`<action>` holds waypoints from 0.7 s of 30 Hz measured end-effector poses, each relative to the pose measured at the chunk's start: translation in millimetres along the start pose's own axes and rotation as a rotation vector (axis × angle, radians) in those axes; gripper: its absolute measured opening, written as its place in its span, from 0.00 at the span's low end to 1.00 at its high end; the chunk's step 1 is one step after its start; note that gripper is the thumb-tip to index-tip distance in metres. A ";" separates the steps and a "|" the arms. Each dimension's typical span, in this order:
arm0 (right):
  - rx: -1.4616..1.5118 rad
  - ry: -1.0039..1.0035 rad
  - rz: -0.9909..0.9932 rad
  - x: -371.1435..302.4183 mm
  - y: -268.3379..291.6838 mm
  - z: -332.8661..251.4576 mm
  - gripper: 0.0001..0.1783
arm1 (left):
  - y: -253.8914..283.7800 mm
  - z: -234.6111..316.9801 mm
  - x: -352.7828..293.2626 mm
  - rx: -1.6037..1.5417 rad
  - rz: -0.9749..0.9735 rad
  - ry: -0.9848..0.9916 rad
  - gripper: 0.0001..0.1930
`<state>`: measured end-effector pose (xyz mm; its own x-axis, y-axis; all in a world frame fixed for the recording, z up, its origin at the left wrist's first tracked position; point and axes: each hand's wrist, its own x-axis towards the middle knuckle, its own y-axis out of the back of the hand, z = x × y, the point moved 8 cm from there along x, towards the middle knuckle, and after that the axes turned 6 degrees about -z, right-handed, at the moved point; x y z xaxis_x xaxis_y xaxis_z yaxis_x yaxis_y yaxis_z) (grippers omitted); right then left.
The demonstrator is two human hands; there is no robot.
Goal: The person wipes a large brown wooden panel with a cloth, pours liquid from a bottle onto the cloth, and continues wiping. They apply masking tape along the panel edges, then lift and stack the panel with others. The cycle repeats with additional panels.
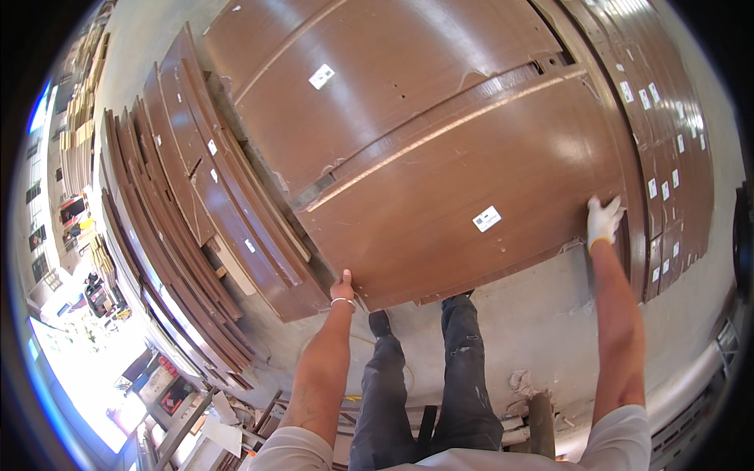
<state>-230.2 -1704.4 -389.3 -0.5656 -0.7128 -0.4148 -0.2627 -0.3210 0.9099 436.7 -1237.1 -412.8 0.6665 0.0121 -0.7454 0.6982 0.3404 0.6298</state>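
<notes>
A wide, shiny brown panel (440, 212) with a white label lies in front of me, on top of a stack of like panels. My left hand (343, 287), bare with a white band at the wrist, grips its near left corner. The thumb shows at the edge, while the other fingers are hidden beneath. At the panel's right end, my right hand (605, 220), in a pale glove, is closed round the edge near the corner. Another brown panel (393, 74), also labelled, lies just beyond the held one.
To the left, long brown boards (184, 188) lie in several stacks. Labelled brown panels (664, 133) are stacked at the right. Below my legs are a stump-like brown cylinder (540, 424) and scrap pieces on the grey floor (550, 314). A bright opening (78, 385) is at lower left.
</notes>
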 end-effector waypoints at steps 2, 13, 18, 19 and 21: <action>0.013 0.049 -0.003 -42.9 -17.1 11.2 0.51 | 4.2 6.9 6.2 0.095 0.034 -0.044 0.40; 0.449 -0.014 -0.475 -360.1 -123.1 4.1 0.44 | -8.0 25.4 40.3 0.554 -0.227 -0.099 0.29; 0.367 0.011 -0.913 -476.7 -170.5 -40.7 0.33 | -10.9 13.2 41.1 1.012 -0.577 -0.279 0.25; 0.417 -0.027 -0.927 -495.9 -173.7 -46.2 0.33 | -8.9 16.2 38.6 1.096 -0.632 -0.413 0.24; 0.452 0.000 -0.937 -532.6 -176.7 -60.7 0.34 | 2.8 16.3 28.2 1.268 -0.730 -0.660 0.22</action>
<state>164.9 -1305.9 -328.9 0.0162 -0.2987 -0.9542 -0.8652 -0.4826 0.1364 461.7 -1251.1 -428.5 -0.1347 -0.2985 -0.9449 0.4337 -0.8751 0.2146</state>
